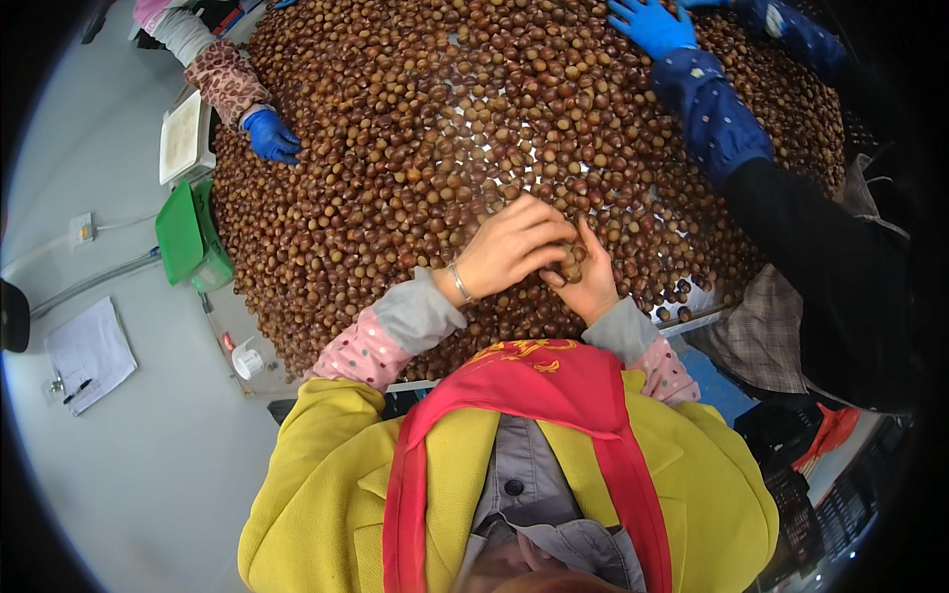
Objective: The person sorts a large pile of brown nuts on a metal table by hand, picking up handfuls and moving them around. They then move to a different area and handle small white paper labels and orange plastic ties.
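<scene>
A thick spread of brown, round nuts [356,178] covers the table before me, with pale patches of the surface showing between them. My left hand [511,248], with a metal bracelet at its wrist, reaches over the nuts, its fingers bent towards my other hand. Palm up beside it, my right hand [589,282] is cupped around a few nuts [571,267]. The fingertips of both hands meet around these nuts. Whether my left fingers grip one of them is hidden.
A co-worker's blue-gloved hand [272,137] rests on the nuts at left, another's blue glove [656,28] at upper right. Along the left side are a white tray [182,141], a green container [180,233], a white cup [247,361] and a clipped paper with a pen [90,356].
</scene>
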Demonstrator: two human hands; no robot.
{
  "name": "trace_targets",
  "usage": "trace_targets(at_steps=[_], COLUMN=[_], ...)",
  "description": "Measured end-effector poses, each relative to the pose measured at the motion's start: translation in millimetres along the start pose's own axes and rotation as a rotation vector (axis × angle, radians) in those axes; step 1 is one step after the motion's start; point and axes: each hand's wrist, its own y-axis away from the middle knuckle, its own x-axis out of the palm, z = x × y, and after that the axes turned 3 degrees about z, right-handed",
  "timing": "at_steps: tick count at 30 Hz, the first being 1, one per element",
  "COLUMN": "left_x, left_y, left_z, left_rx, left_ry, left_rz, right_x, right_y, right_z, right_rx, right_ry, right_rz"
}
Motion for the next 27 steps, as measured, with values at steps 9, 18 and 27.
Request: trace_targets(at_steps=[9,18,27], left_x=[31.8,29.7,35.3], left_y=[-61.1,-58.3,-55.5], left_z=[89.1,110.7,103.3], left_rx=[-0.231,-0.332,-0.365], left_ry=[-0.563,-0.502,-0.602], left_rz=[-0.115,-0.073,-0.075], right_x=[-2.6,-2.8,-3.1], right_y=[12.2,15.4,17.5], right_z=[1.5,8.1,7.6], right_rx=[0.019,-0.020,-0.053], right_ry=[0.105,0.089,0.134], right_rz=[0.139,0.142,0.119])
